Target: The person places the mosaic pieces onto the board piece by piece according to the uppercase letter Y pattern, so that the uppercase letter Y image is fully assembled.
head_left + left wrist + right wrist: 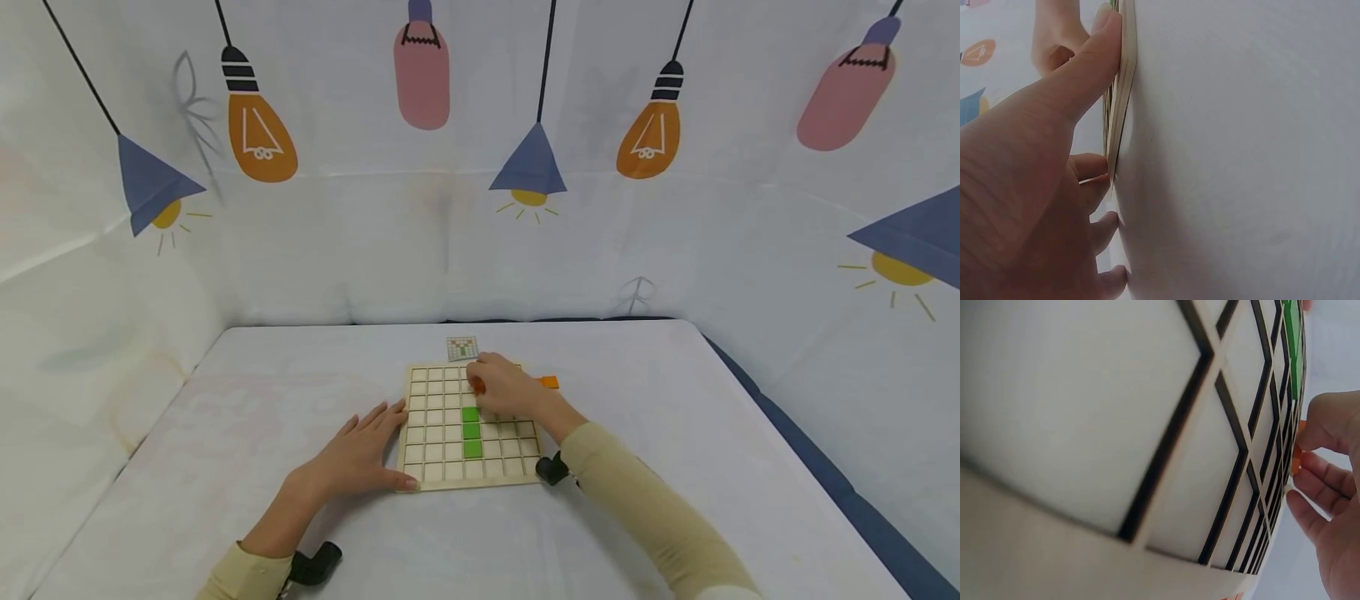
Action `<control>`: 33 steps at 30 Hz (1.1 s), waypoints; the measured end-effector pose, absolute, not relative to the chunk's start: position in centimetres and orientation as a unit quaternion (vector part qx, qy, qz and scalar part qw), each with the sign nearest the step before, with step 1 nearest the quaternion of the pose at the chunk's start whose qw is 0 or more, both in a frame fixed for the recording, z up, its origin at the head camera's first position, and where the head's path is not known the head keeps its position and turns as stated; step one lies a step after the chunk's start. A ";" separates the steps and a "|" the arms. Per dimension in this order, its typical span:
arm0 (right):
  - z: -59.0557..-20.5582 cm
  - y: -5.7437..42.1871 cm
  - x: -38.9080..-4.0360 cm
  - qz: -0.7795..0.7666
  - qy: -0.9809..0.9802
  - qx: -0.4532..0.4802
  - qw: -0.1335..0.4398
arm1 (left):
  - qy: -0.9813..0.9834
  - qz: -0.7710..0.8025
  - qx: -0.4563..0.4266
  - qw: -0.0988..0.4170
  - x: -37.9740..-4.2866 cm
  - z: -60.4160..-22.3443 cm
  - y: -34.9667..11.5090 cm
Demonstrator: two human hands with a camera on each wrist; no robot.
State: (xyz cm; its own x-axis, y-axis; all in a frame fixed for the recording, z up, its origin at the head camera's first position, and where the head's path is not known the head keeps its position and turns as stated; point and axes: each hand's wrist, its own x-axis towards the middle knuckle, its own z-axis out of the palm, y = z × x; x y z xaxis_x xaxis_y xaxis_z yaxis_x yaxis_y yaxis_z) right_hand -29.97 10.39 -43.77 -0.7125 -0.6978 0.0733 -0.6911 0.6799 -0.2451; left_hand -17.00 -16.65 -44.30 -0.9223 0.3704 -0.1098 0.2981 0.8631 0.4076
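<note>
A square wooden grid board [433, 485] lies flat on the table, with three green tiles [471, 431] in a column of its cells. My left hand [352, 458] is spread at the board's left side, thumb on the near left corner and fingertips along the edge. In the left wrist view the thumb [1094, 69] lies over the board's rim [1124, 87]. My right hand [510, 387] reaches over the far part of the board and pinches an orange tile [1297, 456] between thumb and fingers, close over the cells beyond the green column.
A small pattern card [462, 348] with a coloured grid lies just past the board's far edge. More orange [549, 382] shows beside the board's far right, partly behind my right wrist. White cloth [337, 242] printed with lamps hangs behind the white table [225, 417].
</note>
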 end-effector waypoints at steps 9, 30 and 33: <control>-43.4 9.3 -29.6 -0.144 0.912 -0.383 0.018 | 0.960 0.198 0.177 0.089 -16.9 -44.2 -16.6; -43.3 6.9 -29.9 -0.158 0.909 -0.384 0.042 | 0.959 0.203 0.177 0.092 -16.9 -43.8 -16.6; -43.0 6.4 -29.7 -0.156 0.910 -0.381 0.049 | 0.959 0.201 0.175 0.094 -16.9 -43.8 -16.6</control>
